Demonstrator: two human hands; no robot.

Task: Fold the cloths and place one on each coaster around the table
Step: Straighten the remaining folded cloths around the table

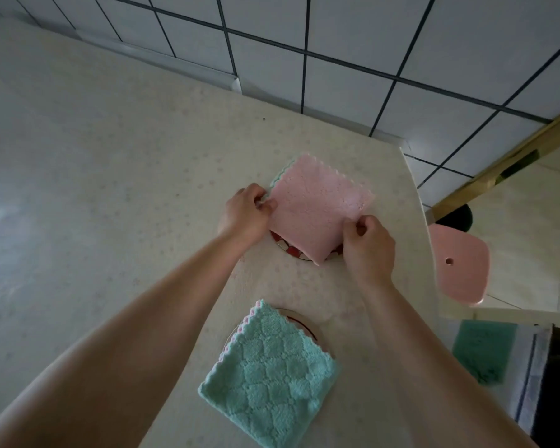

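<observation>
A folded pink cloth with a teal underside lies over a round red-and-white coaster near the table's far right corner. My left hand pinches the cloth's left corner and my right hand pinches its near right corner. Only the coaster's near rim shows below the cloth. Closer to me, a folded teal cloth with a pink scalloped edge covers most of a second coaster.
The pale speckled table stretches far to the left. Its right edge runs just beyond my right hand. A pink stool seat stands on the floor to the right, and a teal cloth lies lower right. A tiled wall rises behind.
</observation>
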